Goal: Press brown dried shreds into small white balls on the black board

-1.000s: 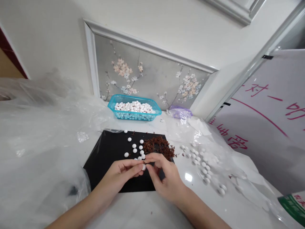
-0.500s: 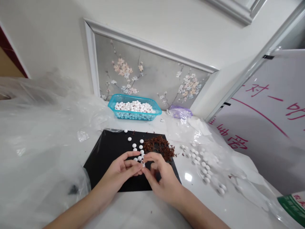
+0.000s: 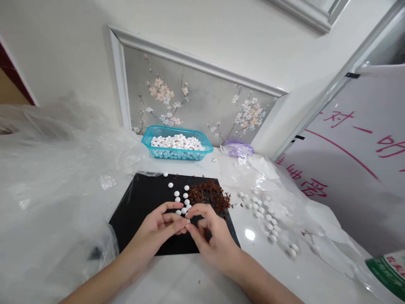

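My left hand (image 3: 160, 223) is closed, thumb and fingertips pinching a small white bead (image 3: 188, 221) that is mostly covered. Fingertips of my right hand (image 3: 213, 232) meet it from the other side in a pinch. What the right fingers grip is too small and hidden to tell. Both hands are over a black mat (image 3: 142, 202). Several round white beads (image 3: 176, 194) lie on the mat just beyond the fingers. A heap of small reddish-brown pieces (image 3: 209, 195) rests on the mat's right part.
A blue plastic basket (image 3: 177, 154) full of white beads stands at the wall. Loose white beads (image 3: 268, 217) lie to the right, by clear plastic bags (image 3: 297, 219). Crumpled plastic sheeting (image 3: 57, 190) covers the left side. A green-labelled bottle (image 3: 387, 272) is at lower right.
The view has shifted very slightly. Both hands stay together in the same pinch, with only small finger movement around the bead.
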Demonstrator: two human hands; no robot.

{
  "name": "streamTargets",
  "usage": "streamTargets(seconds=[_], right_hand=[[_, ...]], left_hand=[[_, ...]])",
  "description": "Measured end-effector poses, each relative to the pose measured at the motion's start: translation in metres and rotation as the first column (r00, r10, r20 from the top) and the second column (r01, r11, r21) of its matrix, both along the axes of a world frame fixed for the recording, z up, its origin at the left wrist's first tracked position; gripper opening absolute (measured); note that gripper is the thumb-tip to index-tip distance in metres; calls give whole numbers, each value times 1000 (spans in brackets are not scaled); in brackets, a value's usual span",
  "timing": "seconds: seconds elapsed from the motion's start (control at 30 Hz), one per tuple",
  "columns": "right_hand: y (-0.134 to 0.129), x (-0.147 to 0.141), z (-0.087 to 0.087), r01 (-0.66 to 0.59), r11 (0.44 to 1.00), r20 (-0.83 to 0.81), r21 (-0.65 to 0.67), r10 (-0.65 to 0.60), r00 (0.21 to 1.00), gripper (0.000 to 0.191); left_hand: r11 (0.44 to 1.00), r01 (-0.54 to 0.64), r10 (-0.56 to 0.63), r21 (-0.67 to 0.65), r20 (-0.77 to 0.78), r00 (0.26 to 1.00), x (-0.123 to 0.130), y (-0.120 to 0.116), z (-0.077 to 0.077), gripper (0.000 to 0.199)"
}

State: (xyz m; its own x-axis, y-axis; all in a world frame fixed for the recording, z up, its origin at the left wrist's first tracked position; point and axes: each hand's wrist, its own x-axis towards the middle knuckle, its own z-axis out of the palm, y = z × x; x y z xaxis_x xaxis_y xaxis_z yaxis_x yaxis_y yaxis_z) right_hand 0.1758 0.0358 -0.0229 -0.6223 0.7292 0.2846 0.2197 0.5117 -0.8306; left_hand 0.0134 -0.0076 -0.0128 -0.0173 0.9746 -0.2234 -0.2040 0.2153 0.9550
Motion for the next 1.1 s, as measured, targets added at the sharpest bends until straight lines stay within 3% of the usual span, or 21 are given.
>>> streamTargets(seconds=[0.1, 0.17, 0.2, 0.27, 0.33, 0.43, 0.63, 0.77, 0.87, 1.1], right_hand=[[6, 5, 10, -18, 1000, -24, 19, 19, 1000, 29], [16, 9, 16, 30, 995, -11, 91, -29, 1000, 26], [22, 11, 17, 81, 986, 11, 146, -84, 996, 21], [33, 15, 15, 192, 948, 91, 255, -221, 971, 13], [42, 16, 10, 246, 910, 186, 334, -320, 929, 15], [47, 16, -1, 226, 890, 283, 396, -353, 892, 19], [45, 14, -6, 192, 887, 306, 421, -338, 890, 18], [45, 12, -6, 181, 888, 297, 423, -325, 898, 17], [44, 11, -4, 194, 885, 284, 423, -333, 899, 17], [42, 9, -1, 191, 888, 312, 419, -338, 888, 15]], left_hand=[[995, 40, -21, 95, -193, 981, -4, 1, 3, 37], [972, 100, 10, 211, -463, 886, -9, 0, 4, 31], [951, 139, 62, 276, -611, 789, -12, -1, 5, 28], [899, 228, 210, 374, -825, 525, -17, -2, 5, 22], [866, 279, 329, 414, -894, 306, -21, -3, 4, 20], [883, 251, 366, 397, -916, 163, -22, -2, 2, 20], [941, 187, 264, 283, -957, 118, -20, -1, 5, 20], [917, 279, 264, 286, -958, 115, -18, 0, 4, 29], [894, 327, 271, 307, -950, 153, -17, 0, 0, 33], [892, 294, 302, 344, -936, 180, -18, 2, -4, 30]])
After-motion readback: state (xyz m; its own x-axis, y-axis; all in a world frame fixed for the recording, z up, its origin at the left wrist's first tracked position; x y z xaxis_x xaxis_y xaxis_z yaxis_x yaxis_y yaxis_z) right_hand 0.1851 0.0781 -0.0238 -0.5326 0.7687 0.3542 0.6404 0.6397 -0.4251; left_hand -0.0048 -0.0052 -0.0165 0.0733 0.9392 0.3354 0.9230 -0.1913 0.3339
